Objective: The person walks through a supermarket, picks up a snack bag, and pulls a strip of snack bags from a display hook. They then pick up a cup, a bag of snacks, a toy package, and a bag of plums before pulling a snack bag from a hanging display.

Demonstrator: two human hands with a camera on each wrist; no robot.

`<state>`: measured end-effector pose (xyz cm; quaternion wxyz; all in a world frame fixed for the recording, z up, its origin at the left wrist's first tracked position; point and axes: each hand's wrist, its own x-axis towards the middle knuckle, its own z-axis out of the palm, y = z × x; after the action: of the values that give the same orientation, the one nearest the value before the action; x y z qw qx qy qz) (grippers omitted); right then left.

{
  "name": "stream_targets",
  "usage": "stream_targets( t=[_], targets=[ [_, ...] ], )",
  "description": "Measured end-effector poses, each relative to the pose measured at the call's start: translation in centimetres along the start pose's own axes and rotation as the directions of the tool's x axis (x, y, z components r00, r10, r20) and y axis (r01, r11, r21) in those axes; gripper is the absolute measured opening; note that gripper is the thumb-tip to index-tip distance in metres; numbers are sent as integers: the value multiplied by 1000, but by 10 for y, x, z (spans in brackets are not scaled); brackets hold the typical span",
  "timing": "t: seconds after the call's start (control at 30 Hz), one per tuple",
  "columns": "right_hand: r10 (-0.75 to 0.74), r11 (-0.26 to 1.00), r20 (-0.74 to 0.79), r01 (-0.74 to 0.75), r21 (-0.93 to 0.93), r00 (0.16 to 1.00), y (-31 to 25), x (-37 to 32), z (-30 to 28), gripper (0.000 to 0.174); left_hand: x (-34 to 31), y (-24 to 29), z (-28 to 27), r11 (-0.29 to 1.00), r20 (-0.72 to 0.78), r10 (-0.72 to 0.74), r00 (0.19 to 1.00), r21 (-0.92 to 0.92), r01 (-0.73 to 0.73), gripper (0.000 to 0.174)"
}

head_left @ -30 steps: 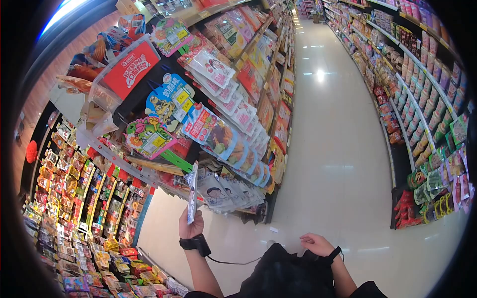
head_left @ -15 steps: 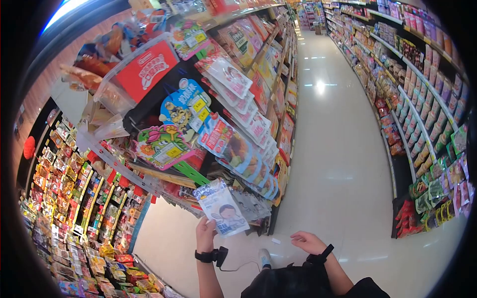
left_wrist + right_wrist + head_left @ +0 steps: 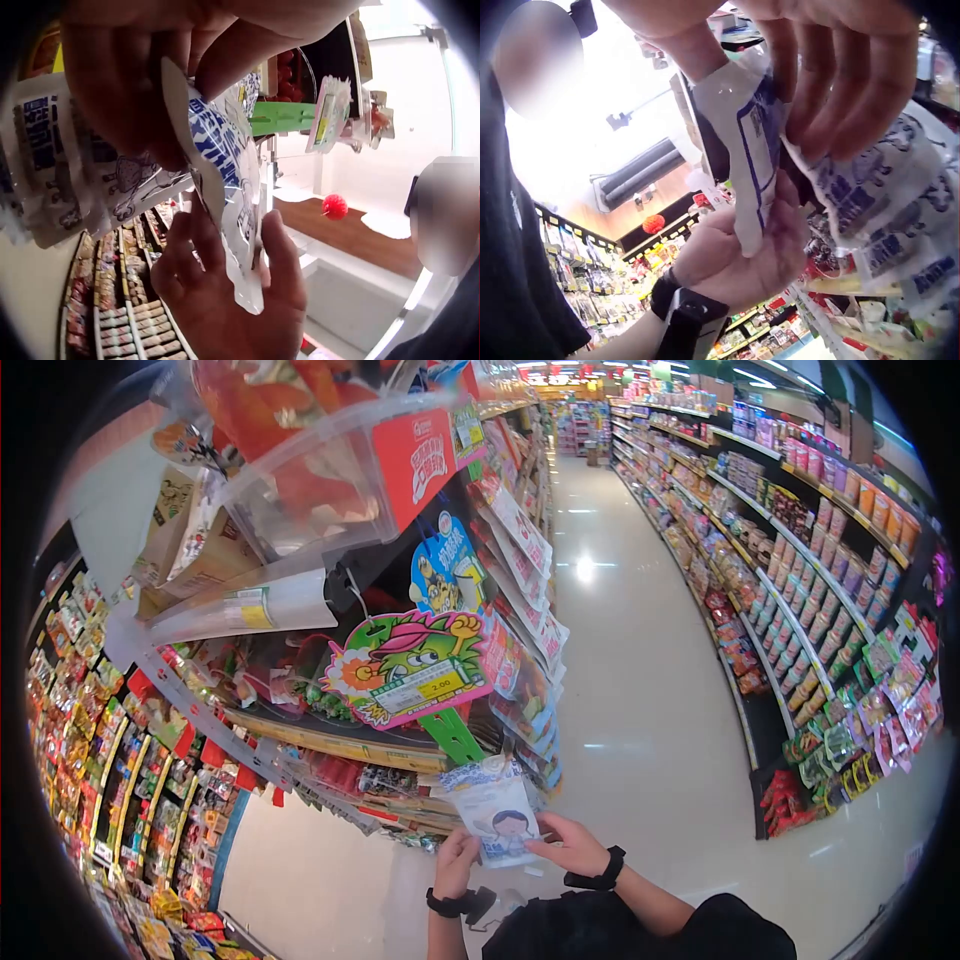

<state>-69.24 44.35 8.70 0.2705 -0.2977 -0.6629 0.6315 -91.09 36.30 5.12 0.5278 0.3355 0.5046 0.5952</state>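
Observation:
A white snack packet (image 3: 500,815), printed in blue with a cartoon child's face, is held up in front of the body. My left hand (image 3: 457,863) pinches its lower left corner between thumb and fingers. On the opposite edge, my right hand (image 3: 578,850) grips the lower right corner, thumb on the printed front. Seen edge-on in the left wrist view, the packet (image 3: 217,154) bulges slightly between both hands. The right wrist view shows the packet's back (image 3: 742,150) with a blue-lined panel. Similar white packets (image 3: 900,187) hang just behind it.
The display rack rises close in front, with a green cartoon price sign (image 3: 410,670), a blue sign (image 3: 445,565) and a clear plastic bin (image 3: 310,490). An aisle floor (image 3: 640,690) runs to the right, bordered by a stocked shelf (image 3: 790,610). More snack shelves (image 3: 120,760) stand left.
The right hand has come up from beside the body and taken hold of the packet. The left hand moved right with the packet, first seen edge-on, now facing the head camera. The view moved nearer the rack.

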Motion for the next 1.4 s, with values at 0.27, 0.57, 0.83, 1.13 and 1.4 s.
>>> stream_targets(
  t=[0.27,0.57,0.83,1.13,1.4],
  targets=[
    [-226,957,-39,214,-197,973,-73,-16,69,52,7,6,-35,933,238,-134,962,-296,204,18],
    [-358,905,-598,107,-413,717,-44,37,41,47,10,30,-50,549,652,-55,756,-613,568,34],
    [-180,984,-513,146,-107,839,-27,53,37,32,-10,44,-40,520,526,-36,850,-716,465,25],
    [-218,956,-427,279,86,878,-39,32,53,24,-13,35,-49,845,257,-34,966,-509,165,36],
    [-495,860,-379,382,-337,782,-46,23,52,32,-22,34,-36,962,31,-49,998,-268,55,47]
  ],
)
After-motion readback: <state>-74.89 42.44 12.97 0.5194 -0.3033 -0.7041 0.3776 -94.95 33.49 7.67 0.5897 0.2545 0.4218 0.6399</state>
